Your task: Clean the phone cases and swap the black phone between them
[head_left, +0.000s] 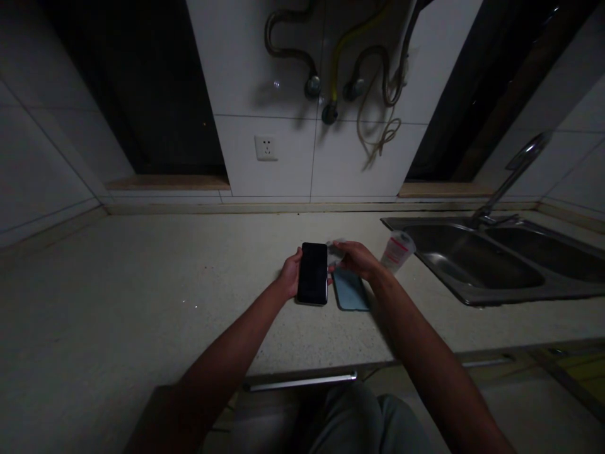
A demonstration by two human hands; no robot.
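Note:
My left hand point(291, 275) is wrapped round a black smartphone point(312, 274), its dark screen facing up. Fingertips show past the phone's right edge. Just right of it, my right hand point(357, 257) pinches a pale, thin piece like a tissue or wipe point(334, 252), blurred and partly covered by the fingers. Beneath that hand a light blue phone case point(351, 294) lies on the pale countertop point(227, 252); its upper part is hidden. A clear plastic cup point(397, 249) with pink-red print leans close to my right wrist.
A double steel sink point(477, 255) with a tall faucet point(508, 173) is set into the counter at right. On the tiled wall behind are a power socket point(265, 148) and hanging hoses point(333, 69). A metal bar handle point(302, 382) runs below the counter's front edge.

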